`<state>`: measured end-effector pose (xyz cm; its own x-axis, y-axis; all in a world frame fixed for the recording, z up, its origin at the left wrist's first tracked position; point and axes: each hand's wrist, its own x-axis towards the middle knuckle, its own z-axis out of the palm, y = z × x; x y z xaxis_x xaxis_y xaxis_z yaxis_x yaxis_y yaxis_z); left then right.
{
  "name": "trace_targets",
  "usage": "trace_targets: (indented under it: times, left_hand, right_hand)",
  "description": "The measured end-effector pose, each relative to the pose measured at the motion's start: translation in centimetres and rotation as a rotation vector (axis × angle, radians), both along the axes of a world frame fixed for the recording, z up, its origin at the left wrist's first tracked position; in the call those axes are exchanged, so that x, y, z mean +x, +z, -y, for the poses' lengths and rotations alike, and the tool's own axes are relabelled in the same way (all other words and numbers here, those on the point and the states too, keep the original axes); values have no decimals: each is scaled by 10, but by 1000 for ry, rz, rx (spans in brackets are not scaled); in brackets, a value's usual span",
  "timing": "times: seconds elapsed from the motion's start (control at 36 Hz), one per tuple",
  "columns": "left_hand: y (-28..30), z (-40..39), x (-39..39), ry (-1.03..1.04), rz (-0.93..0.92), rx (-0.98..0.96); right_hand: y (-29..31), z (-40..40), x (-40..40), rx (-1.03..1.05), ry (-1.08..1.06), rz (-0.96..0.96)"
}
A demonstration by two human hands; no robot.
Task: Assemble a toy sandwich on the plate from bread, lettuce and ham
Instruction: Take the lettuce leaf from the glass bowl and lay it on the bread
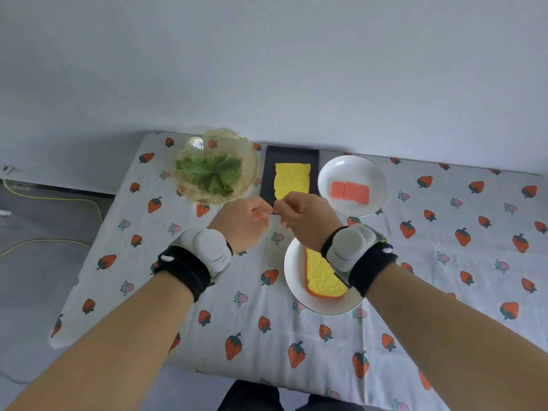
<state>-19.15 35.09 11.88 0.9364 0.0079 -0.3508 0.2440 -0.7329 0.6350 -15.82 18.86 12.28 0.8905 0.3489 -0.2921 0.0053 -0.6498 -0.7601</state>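
Tabletop (415,262): covered by a white cloth printed with red and pink strawberries; far edge against the wall, near edge running across the bottom of the view.
Room: plain pale wall (267,69) behind; grey floor at left with a yellow cable (59,200) trailing over it.
Glass bowl (216,167): far left, amber-tinted and ribbed, holding the green lettuce (210,173).
Black tray (292,173): far centre, just right of the bowl, carrying one yellow bread slice (292,180).
Far white plate (353,185): just right of the tray, with three pink ham pieces (350,191) side by side.
Near white plate (296,280): closest, carrying a second bread slice (321,277) with an orange crust, lying flat.
Left hand (243,223): loosely curled, fingertips drawn together near the right hand; nothing clearly held.
Right hand (305,218): fingers pinched at the near edge of the bread on the tray; grip on that edge likely but hard to confirm.
Wrists: black straps with white padded devices (210,250) on both.
Hidden: right wrist and strap cover part of the near plate and its bread; hands cover the tray's near end.
Cut off: dark clothing at the bottom edge; forearms run out of view.
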Motion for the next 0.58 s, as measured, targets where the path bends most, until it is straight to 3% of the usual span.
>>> trace_targets:
  times: [0.58]
  left_hand:
    - [-39,-126,43,262,-46,71]
  right_hand:
    - [-42,-135,60,-207,105,-71]
